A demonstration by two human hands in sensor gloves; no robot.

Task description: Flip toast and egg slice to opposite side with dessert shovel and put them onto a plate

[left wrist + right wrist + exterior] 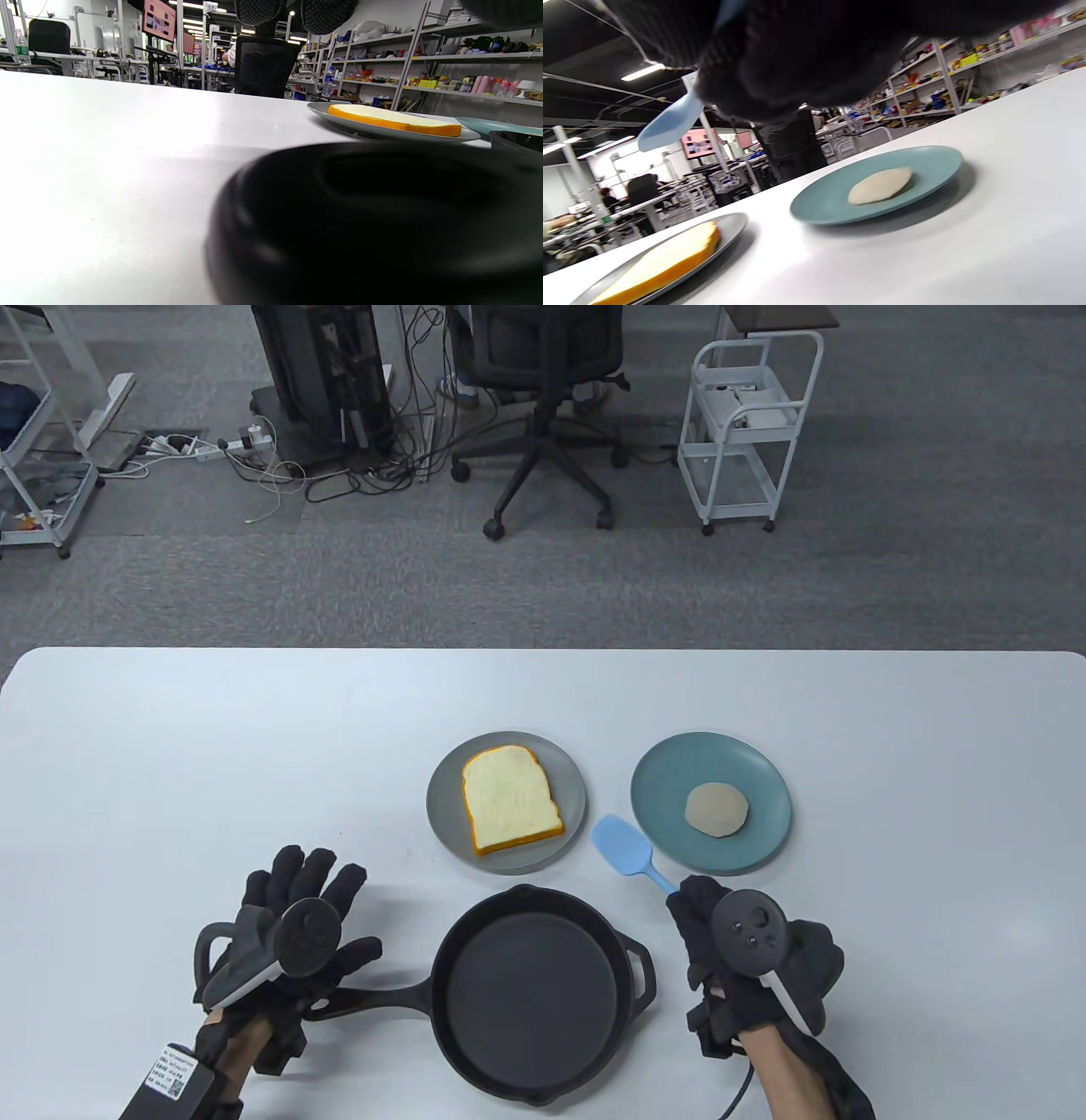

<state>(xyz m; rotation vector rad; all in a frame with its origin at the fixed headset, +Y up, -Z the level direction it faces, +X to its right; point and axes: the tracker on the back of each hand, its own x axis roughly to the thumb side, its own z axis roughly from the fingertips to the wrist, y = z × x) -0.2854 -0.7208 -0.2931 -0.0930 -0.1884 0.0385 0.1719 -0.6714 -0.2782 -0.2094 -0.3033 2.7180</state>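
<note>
A slice of toast (512,802) lies on a grey plate (441,806). To its right a pale round egg slice (716,809) sits on a teal plate (653,780). My right hand (704,916) grips the handle of a light-blue dessert shovel (624,848). Its blade points up-left between the two plates, and in the right wrist view the shovel (670,123) hangs above the table. An empty black skillet (530,993) stands at the front. My left hand (310,891) lies over its long handle (382,994) with fingers spread straight; its fingertips (326,15) show at the top of the left wrist view.
The white table's far edge (543,651) runs behind the plates. On the floor beyond it stand an office chair (543,407) and a white cart (747,432). The skillet's small helper handle (640,967) lies close to my right hand.
</note>
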